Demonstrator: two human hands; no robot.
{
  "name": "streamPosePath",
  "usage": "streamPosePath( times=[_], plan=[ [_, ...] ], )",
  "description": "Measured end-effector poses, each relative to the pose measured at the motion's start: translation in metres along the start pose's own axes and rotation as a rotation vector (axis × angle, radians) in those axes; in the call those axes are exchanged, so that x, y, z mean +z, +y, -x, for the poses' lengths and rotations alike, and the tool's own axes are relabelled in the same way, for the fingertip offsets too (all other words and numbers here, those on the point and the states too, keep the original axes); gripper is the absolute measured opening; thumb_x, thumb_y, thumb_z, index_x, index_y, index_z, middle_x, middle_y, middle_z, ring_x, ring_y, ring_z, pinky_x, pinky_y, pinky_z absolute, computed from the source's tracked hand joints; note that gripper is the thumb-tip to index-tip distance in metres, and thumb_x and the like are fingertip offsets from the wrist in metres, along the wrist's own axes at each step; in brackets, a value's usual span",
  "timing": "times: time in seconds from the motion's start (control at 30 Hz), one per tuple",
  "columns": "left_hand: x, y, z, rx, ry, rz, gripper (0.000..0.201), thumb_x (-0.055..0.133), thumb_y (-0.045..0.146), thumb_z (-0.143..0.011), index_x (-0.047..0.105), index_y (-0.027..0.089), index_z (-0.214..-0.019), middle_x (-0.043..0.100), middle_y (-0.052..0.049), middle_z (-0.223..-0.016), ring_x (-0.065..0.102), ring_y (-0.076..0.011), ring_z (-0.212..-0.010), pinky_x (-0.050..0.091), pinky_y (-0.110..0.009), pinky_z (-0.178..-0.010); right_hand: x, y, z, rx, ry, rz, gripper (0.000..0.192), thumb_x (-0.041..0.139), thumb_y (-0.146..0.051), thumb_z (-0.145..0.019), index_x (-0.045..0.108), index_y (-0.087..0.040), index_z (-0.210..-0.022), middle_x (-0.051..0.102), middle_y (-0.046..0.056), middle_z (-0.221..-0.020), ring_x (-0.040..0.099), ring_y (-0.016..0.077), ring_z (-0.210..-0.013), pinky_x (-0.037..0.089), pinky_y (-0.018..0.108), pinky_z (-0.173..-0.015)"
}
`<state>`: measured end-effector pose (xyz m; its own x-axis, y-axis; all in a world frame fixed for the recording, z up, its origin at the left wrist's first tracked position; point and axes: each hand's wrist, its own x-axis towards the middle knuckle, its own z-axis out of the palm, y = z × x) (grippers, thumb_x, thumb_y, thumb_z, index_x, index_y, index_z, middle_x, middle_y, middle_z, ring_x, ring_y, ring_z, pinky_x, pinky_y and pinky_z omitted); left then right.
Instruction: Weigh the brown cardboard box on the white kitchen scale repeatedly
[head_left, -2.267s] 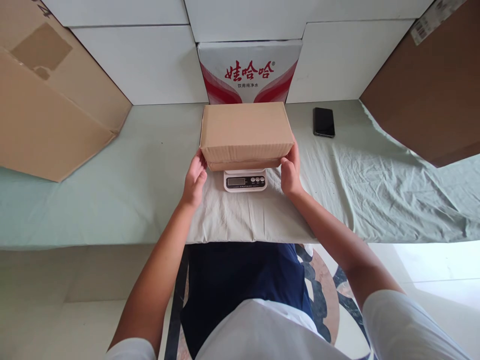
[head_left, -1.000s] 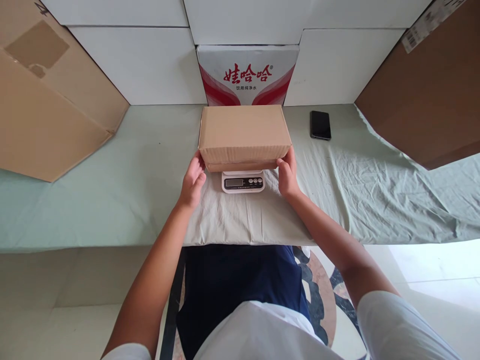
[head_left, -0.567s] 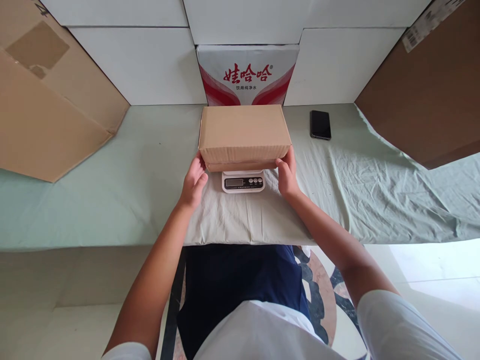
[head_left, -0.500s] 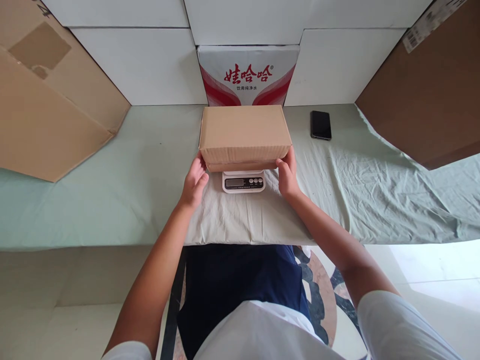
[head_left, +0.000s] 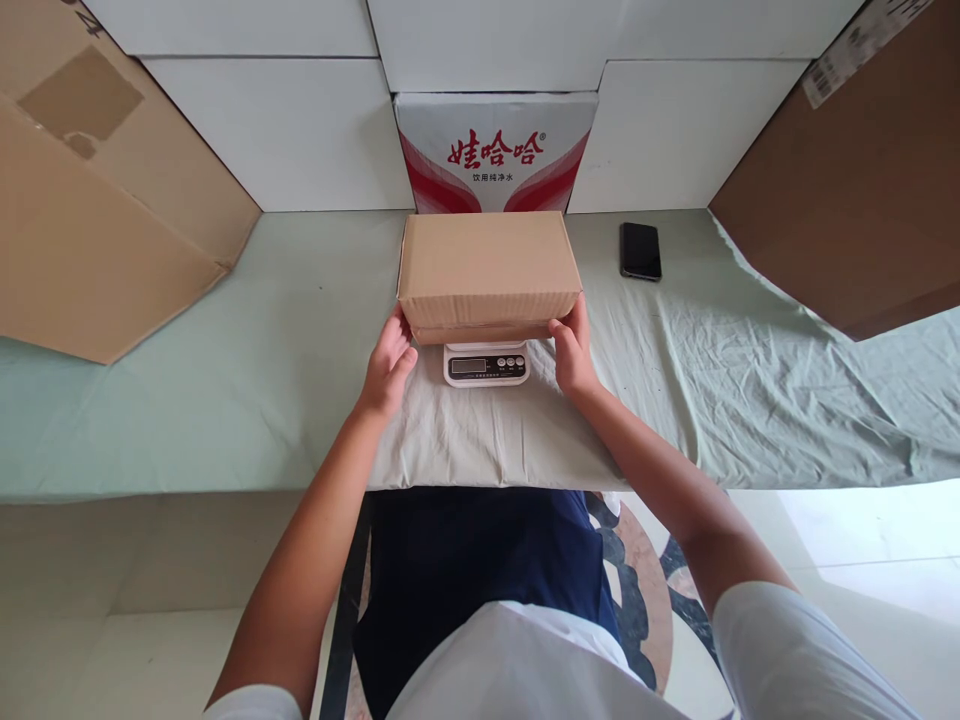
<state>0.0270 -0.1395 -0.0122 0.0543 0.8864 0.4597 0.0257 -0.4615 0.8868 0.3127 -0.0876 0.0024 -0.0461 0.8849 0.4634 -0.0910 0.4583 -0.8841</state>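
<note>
A closed brown cardboard box [head_left: 489, 255] sits over a small white digital kitchen scale [head_left: 486, 365], whose display and buttons show below the box's near side. My left hand [head_left: 388, 365] is at the box's near left corner, its fingers against the side and its thumb off the box. At the near right corner, my right hand [head_left: 573, 350] has its thumb on the front face and its fingers along the side. Together the two hands hold the box between them. The scale's platform is hidden beneath it.
Pale green cloth [head_left: 315, 400] covers the table. A black phone [head_left: 640, 251] lies to the right. Large cardboard pieces stand at the left [head_left: 112, 230] and right [head_left: 847, 210]. Behind the box are a red-and-white carton [head_left: 495, 150] and white panels [head_left: 285, 130].
</note>
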Motion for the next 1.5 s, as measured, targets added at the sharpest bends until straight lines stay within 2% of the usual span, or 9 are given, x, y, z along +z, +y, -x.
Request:
streamPosePath(
  times=[0.43, 0.63, 0.77, 0.9, 1.0, 1.13, 1.23, 1.33, 1.5],
  plan=[
    [0.000, 0.000, -0.001, 0.004, -0.007, 0.009, 0.078, 0.061, 0.065, -0.093, 0.043, 0.027, -0.159, 0.043, -0.016, -0.169, 0.035, -0.0391, -0.160, 0.032, -0.057, -0.132, 0.000, -0.003, 0.001, 0.021, -0.028, 0.037, 0.055, 0.059, -0.061, -0.085, 0.053, -0.034, -0.133, 0.058, 0.005, -0.143, 0.046, 0.0318, -0.145, 0.039, 0.056, -0.127],
    [-0.007, 0.000, -0.004, -0.062, 0.034, 0.049, 0.067, 0.065, 0.061, -0.092, 0.054, 0.025, -0.147, 0.058, -0.017, -0.157, 0.049, -0.0357, -0.152, 0.038, -0.055, -0.128, -0.004, -0.001, -0.008, -0.011, -0.005, 0.073, 0.066, 0.061, -0.063, -0.081, 0.045, -0.036, -0.139, 0.050, 0.005, -0.151, 0.047, 0.0331, -0.140, 0.043, 0.058, -0.121],
    [-0.016, 0.017, -0.024, -0.068, 0.011, 0.086, 0.069, 0.068, 0.068, -0.086, 0.059, 0.027, -0.141, 0.065, -0.014, -0.149, 0.053, -0.0359, -0.149, 0.041, -0.056, -0.126, -0.007, -0.010, -0.024, -0.056, -0.025, 0.100, 0.073, 0.063, -0.065, -0.080, 0.039, -0.039, -0.144, 0.047, 0.004, -0.152, 0.045, 0.0341, -0.144, 0.040, 0.061, -0.124],
    [-0.017, 0.025, -0.062, -0.057, -0.001, 0.043, 0.067, 0.064, 0.074, -0.086, 0.061, 0.033, -0.138, 0.064, -0.010, -0.150, 0.049, -0.0372, -0.152, 0.039, -0.058, -0.126, 0.000, -0.011, -0.051, -0.086, 0.013, 0.072, 0.066, 0.060, -0.062, -0.084, 0.041, -0.041, -0.144, 0.046, 0.001, -0.154, 0.038, 0.0338, -0.153, 0.034, 0.061, -0.130],
    [-0.010, 0.005, -0.093, -0.039, 0.081, 0.044, 0.068, 0.062, 0.078, -0.084, 0.061, 0.034, -0.136, 0.061, -0.008, -0.153, 0.044, -0.0366, -0.156, 0.037, -0.057, -0.127, 0.009, 0.003, -0.076, -0.089, 0.055, 0.055, 0.067, 0.055, -0.064, -0.087, 0.037, -0.040, -0.148, 0.045, 0.002, -0.156, 0.034, 0.0336, -0.157, 0.031, 0.062, -0.132],
    [0.003, -0.046, -0.124, -0.086, 0.196, 0.087, 0.082, 0.055, 0.088, -0.080, 0.056, 0.034, -0.141, 0.052, -0.007, -0.162, 0.035, -0.0326, -0.161, 0.031, -0.052, -0.132, 0.018, 0.034, -0.107, -0.063, 0.110, 0.082, 0.074, 0.050, -0.074, -0.087, 0.037, -0.034, -0.147, 0.044, 0.006, -0.157, 0.032, 0.0333, -0.160, 0.030, 0.061, -0.134],
    [0.009, -0.076, -0.134, -0.177, 0.234, 0.122, 0.097, 0.043, 0.096, -0.078, 0.048, 0.033, -0.151, 0.034, -0.005, -0.175, 0.020, -0.0280, -0.167, 0.023, -0.047, -0.136, 0.020, 0.057, -0.121, -0.034, 0.128, 0.067, 0.077, 0.049, -0.078, -0.084, 0.039, -0.030, -0.143, 0.046, 0.008, -0.155, 0.035, 0.0330, -0.158, 0.032, 0.059, -0.133],
    [0.010, -0.089, -0.134, -0.239, 0.250, 0.129, 0.108, 0.037, 0.099, -0.076, 0.039, 0.031, -0.160, 0.024, -0.006, -0.179, 0.014, -0.0263, -0.168, 0.020, -0.044, -0.136, 0.019, 0.076, -0.129, 0.007, 0.132, 0.030, 0.074, 0.052, -0.075, -0.080, 0.040, -0.029, -0.137, 0.050, 0.009, -0.152, 0.040, 0.0312, -0.154, 0.033, 0.057, -0.133],
    [0.010, -0.089, -0.132, -0.223, 0.249, 0.112, 0.110, 0.035, 0.099, -0.077, 0.040, 0.028, -0.161, 0.030, -0.008, -0.177, 0.021, -0.0257, -0.167, 0.022, -0.042, -0.136, 0.018, 0.091, -0.131, 0.026, 0.105, -0.028, 0.067, 0.056, -0.067, -0.080, 0.041, -0.027, -0.132, 0.051, 0.011, -0.151, 0.041, 0.0296, -0.152, 0.033, 0.054, -0.132]
  ],
)
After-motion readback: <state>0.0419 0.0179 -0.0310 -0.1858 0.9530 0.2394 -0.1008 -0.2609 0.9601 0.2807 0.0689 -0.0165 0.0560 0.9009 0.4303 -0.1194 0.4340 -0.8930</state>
